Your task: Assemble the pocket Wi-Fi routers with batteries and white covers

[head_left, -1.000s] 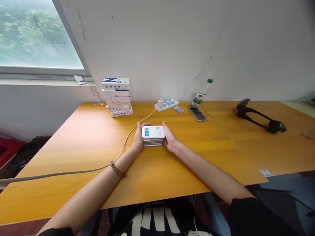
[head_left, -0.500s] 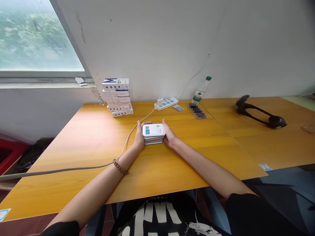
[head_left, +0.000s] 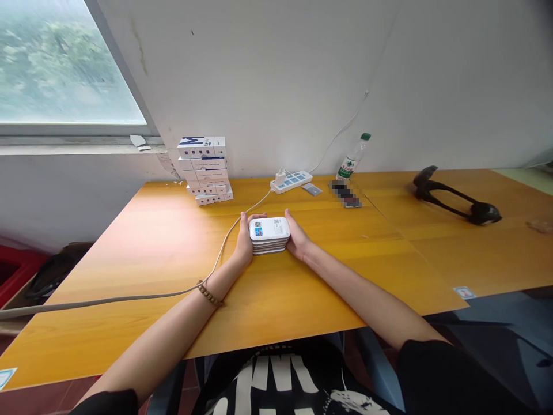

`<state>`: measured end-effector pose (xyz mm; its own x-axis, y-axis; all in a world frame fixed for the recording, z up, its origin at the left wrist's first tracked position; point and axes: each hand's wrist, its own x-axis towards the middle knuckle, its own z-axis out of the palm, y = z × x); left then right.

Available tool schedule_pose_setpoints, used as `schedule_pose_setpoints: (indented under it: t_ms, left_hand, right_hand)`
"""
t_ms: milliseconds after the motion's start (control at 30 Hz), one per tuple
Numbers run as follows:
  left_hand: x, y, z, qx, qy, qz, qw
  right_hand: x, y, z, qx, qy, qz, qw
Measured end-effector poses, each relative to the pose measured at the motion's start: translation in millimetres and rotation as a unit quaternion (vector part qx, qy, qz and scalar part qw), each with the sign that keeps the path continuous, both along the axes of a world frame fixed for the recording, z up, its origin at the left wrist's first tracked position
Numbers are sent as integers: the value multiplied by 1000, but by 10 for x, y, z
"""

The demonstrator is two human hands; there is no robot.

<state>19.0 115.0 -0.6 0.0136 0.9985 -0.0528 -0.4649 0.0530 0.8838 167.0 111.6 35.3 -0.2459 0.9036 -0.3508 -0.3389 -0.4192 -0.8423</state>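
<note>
A stack of several flat white devices with rounded corners [head_left: 270, 229] sits in the middle of the wooden table, stickers showing on the top one. My left hand [head_left: 245, 239] is pressed along the stack's left side, its thumb pointing up and some fingers curling behind. On the opposite side my right hand [head_left: 297, 237] holds the stack with the palm, thumb up. Between them the two hands clasp the stack; the fingers on its far side are partly hidden. A white cable [head_left: 222, 248] passes over my left wrist beside a beaded bracelet [head_left: 210, 294].
Several white boxes [head_left: 203, 167] are piled at the back left. Near the wall are a power strip [head_left: 292, 181], a small grey packet [head_left: 311, 189], a water bottle [head_left: 352, 158] and a pixelated phone-like object [head_left: 345, 195]. A black stand-like object [head_left: 455, 199] lies at the right.
Both hands stay on the stack in the same place. The view has shifted only very slightly.
</note>
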Motion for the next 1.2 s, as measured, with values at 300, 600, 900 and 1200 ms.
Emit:
schedule_pose_setpoints:
  t_ms: [300, 600, 900, 1200]
  left_hand:
    - [-13, 8, -13, 10, 8, -4, 1000]
    - [-46, 10, -61, 23, 24, 5, 999]
    - [-13, 10, -15, 35, 38, 15, 999]
    - [62, 46, -85, 3, -60, -22, 998]
  right_hand:
    - [13, 47, -80, 16, 5, 10, 1000]
    - [106, 198, -332, 169, -55, -74, 981]
    - [14, 240, -450, 145, -4, -25, 989]
    - [-107, 125, -310, 124, 53, -65, 989]
